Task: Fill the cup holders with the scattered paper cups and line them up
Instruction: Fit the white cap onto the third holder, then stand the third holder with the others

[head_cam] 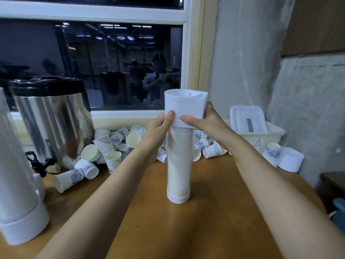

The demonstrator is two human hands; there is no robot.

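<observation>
- The cup holder [178, 165] is standing upright on the table [214, 212], straight ahead of the person and centred between the two forearms, its long axis running vertical.
- Its clear tube is showing a stack of cups reaching from the base almost up to the white collar [183, 107] at the top.
- The left hand [160, 124] is gripping the collar's left side, thumb lying across the front. The right hand [205, 122] is gripping the right side likewise, fingers wrapping round the back.
- Both hands are sitting at about equal height on the collar, so neither is nearer. Any lift or press will be running along that vertical axis.
- Whether the collar is being seated onto the tube or drawn off is hard to tell, since the thumbs are hiding the joint.
- Loose paper cups [112, 144] are lying heaped behind the holder below the window, apart from the hands and spreading to both sides.
- A second holder [16, 174] is standing at the near left, beside a steel urn [52, 118]. A loose white cap [290, 159] is resting far right.
</observation>
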